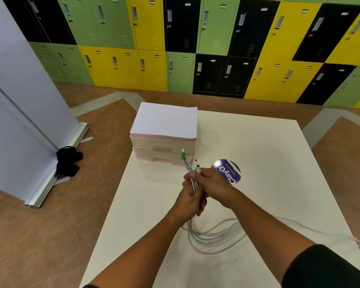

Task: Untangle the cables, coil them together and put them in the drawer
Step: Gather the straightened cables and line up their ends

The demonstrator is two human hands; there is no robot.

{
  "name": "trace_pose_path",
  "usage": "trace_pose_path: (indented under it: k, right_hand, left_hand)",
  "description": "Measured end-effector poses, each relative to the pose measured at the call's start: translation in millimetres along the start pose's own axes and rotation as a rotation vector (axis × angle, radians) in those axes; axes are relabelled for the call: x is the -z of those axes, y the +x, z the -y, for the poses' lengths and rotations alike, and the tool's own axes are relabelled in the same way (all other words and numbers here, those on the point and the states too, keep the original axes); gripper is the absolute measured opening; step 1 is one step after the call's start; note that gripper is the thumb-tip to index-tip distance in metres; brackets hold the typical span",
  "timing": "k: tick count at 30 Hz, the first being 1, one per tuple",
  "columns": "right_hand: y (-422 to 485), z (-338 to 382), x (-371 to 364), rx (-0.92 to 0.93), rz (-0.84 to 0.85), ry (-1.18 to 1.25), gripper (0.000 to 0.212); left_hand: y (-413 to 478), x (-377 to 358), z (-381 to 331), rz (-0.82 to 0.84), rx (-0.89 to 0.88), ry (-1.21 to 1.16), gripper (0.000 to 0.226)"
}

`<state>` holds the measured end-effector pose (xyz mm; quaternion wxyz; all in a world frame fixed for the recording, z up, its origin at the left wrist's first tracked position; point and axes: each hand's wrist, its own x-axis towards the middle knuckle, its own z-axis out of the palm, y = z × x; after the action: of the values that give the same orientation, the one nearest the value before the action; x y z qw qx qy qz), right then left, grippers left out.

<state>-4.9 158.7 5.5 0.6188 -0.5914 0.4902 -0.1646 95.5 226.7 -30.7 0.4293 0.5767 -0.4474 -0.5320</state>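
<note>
- Step in hand: gathering. Both hands have the cables [212, 239] bunched near their plug ends, above the middle of the counter [268, 173]. Untangling looks largely done, since the strands run side by side; coiling has hardly begun.
- Left hand [192, 201]: fingers [202, 206] curled round the bundle from below, gripping it.
- Right hand [214, 183]: closed over the same bundle just above the left, the two hands touching. It seems to pinch the strands near the plugs; the fingertips themselves are hidden.
- Where the cables are: plug ends stick up out of the hands, pointing toward the drawer unit [164, 142]. The rest trails down behind the left wrist and lies in loose loops on the counter, one strand running off toward the right edge.
- Next move, as I judge it: one hand keeps the plug ends fixed while the other draws the slack in and winds even loops. After that a drawer has to be pulled out, which needs a free hand.
- Counts: two hands. One green-collared plug [183, 156] and at least two white plugs beside it; exact cable number unclear, roughly four or five strands in the loops.
- One drawer unit with two stacked drawers, both apparently closed.
- One round purple disc [227, 170] on the counter, just beyond the right hand.
</note>
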Motion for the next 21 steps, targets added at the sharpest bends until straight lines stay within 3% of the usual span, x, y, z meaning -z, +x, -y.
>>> trace_pose_path:
  k: [5,13,16,21]
  right_hand:
    - [-6,3,-7,-0.058,-0.053,0.247,0.037]
    - [-9,8,-6,-0.083,-0.112,0.242,0.032]
    - [-7,6,-4,-0.057,-0.109,0.222,0.028]
    - [-4,4,2,-0.030,-0.091,0.253,0.029]
  left_hand:
    - [-2,3,-4,0.086,0.055,-0.016,0.042]
    - [0,10,-13,0.219,0.156,-0.023,0.039]
    - [-1,13,-12,0.141,0.122,-0.093,0.029]
    - [-6,9,-9,0.041,0.022,-0.102,0.035]
